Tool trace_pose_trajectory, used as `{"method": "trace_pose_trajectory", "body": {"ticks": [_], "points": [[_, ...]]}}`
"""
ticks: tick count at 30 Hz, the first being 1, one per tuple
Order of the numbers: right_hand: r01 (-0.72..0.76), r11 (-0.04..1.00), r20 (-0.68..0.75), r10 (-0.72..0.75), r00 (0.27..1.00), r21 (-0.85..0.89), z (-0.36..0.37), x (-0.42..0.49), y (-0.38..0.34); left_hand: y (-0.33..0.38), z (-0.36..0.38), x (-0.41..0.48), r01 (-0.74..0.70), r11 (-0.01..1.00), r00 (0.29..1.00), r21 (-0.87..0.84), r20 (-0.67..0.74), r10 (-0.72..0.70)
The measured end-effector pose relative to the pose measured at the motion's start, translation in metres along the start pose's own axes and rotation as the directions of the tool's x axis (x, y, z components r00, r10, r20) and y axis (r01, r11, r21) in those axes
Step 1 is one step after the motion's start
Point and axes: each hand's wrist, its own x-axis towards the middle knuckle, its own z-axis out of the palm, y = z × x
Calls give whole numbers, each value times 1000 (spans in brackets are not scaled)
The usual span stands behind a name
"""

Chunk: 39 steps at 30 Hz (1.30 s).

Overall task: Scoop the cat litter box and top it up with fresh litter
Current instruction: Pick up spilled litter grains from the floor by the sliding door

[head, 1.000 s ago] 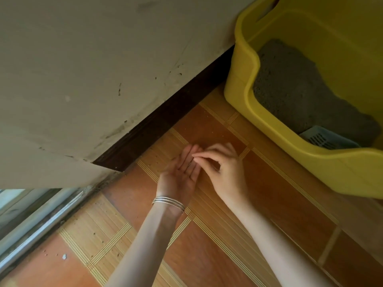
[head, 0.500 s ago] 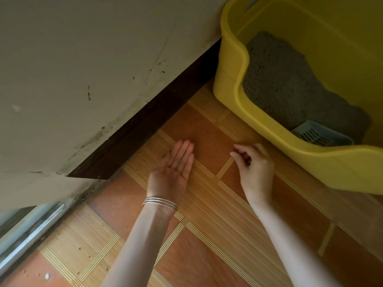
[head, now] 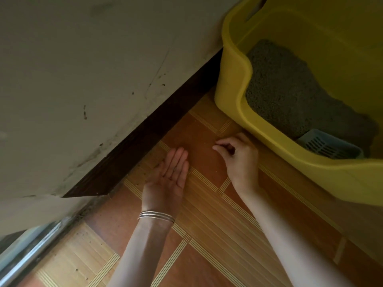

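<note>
Palm of left hand (head: 166,178) upturned, fingers straight, right hand (head: 241,160) curled, fingertips pinched, contents unclear

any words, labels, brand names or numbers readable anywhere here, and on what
None: no text can be read anywhere in the head view.
yellow litter box: no label or brand shows.
blue scoop: only slots.
wall: only scuff marks.
bracelets: plain.

The head camera looked steeply down, close over the floor (head: 207,224); litter box (head: 234,79) at two o'clock, wall (head: 83,59) at ten.
</note>
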Motion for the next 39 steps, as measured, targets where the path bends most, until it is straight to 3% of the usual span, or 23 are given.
{"method": "trace_pose_trajectory", "body": {"ticks": [7,11,14,15,17,18,22,26,31,36,39], "points": [[72,984,24,-69,997,-163,4,1,-9,-3,7,-1,-13,1000,999,-3,-32,13],[131,982,150,-150,977,134,4,-8,-38,-16,10,-1,50,999,998,6,-46,-50],[92,973,124,-120,985,213,2,-12,-40,-21,11,3,38,998,997,-40,-66,-41],[61,978,91,-81,992,201,0,-10,-35,-20,13,3,-7,998,997,-57,-82,2],[-1,988,46,-7,999,157,-3,-5,-21,-10,12,0,-29,967,1000,-253,-8,28],[-20,991,44,14,999,135,-3,-3,-15,-8,4,2,-84,977,996,-194,-12,83],[-2,997,117,-7,993,71,3,6,-7,-3,-4,1,-1,999,999,-40,-36,-1],[52,999,115,-53,992,13,12,12,-7,-4,1,-4,-50,997,996,53,-67,54],[155,981,91,-145,985,-113,15,10,-12,-4,4,-5,-33,999,999,7,-39,34],[124,967,202,-170,964,223,6,-5,-39,-10,10,-3,-6,1000,997,24,-71,7],[136,958,207,-190,960,253,-2,-11,-39,-14,11,-1,-15,1000,997,-8,-74,15]]}}
